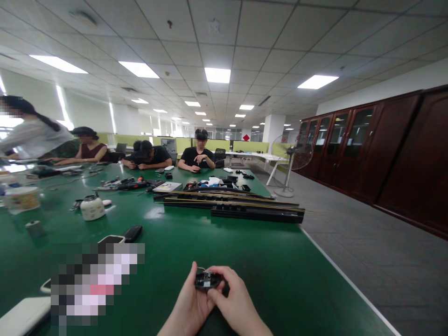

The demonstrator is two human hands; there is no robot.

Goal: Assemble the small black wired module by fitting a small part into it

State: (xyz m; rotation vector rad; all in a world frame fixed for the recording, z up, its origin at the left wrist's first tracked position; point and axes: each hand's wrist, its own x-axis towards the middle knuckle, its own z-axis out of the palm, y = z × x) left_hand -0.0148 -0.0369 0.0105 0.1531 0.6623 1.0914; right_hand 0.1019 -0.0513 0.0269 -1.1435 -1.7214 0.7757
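Note:
Low in the middle of the view, both my hands hold a small black oval housing (207, 281) above the green table. Small electronic parts and a pale patch show on its face, and a thin wire curves off its upper left; its exact kind is unclear. My left hand (192, 298) cradles it from the left and below, thumb pointing up along its side. From the right, my right hand (236, 294) grips its edge between the thumb and curled fingers. Those fingers partly cover the housing's right end.
Long black rails (257, 214) with thin brass-coloured rods lie across the green table (168, 252). To the left stand a white patterned jar (92, 208), a metal cylinder (35, 228) and a tub (23, 199). Several people sit or lean around the far side. A fan (290, 161) stands off the right edge.

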